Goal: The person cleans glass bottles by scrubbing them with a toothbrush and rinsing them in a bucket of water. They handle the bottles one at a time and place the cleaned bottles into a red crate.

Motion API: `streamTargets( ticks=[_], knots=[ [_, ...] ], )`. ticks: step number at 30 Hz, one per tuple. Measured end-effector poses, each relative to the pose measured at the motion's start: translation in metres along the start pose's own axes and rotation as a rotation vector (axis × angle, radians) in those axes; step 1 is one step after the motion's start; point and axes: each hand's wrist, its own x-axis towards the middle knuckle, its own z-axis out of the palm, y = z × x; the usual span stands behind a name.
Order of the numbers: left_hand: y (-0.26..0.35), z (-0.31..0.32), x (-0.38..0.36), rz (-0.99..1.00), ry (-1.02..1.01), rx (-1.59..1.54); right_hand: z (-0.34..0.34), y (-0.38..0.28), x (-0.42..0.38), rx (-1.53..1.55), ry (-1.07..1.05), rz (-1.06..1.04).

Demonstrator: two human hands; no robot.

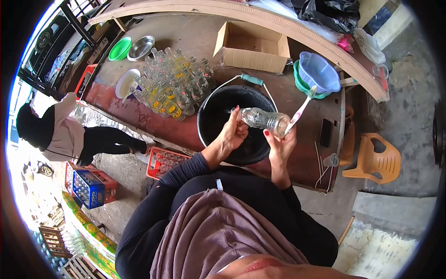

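A clear glass bottle (262, 119) lies sideways over the black bucket (203, 135), its neck to the left and its base to the right. My left hand (233, 131) is closed around the neck end. At the base end, my right hand (281, 148) has its fingers round a white brush handle (301, 110), which slants up to the right with pale bristles on top. Beyond the bucket rim rests its raised wire handle with a teal grip (252, 79). Many upright glass bottles (172, 86) stand left of the bucket.
An open cardboard box (253, 60), blue basin (319, 72), green bowl (120, 49), metal bowl (141, 48) and white bowl (127, 83) sit on the table. A phone (325, 133) and glass (331, 160) lie right. Crates (166, 162), an orange chair (375, 159) and another person (69, 130) are nearby.
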Motion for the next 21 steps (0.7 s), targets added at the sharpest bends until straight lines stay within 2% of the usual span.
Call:
streamTargets(
  ticks=[4, 10, 15, 21],
  knots=[
    [-0.001, 0.0, -0.006, -0.008, 0.036, 0.028, -0.001, 0.001, -0.005, -0.036, -0.026, -0.02],
    [-0.006, -0.004, -0.004, -0.013, -0.05, 0.014, 0.0, 0.0, -0.007, -0.068, -0.033, -0.043],
    [-0.007, -0.009, -0.003, -0.028, 0.03, 0.034, 0.001, 0.002, -0.01, -0.096, -0.05, -0.028],
    [0.005, -0.004, -0.012, -0.018, -0.001, 0.028, -0.001, 0.005, -0.011, -0.116, -0.071, -0.043]
  ],
)
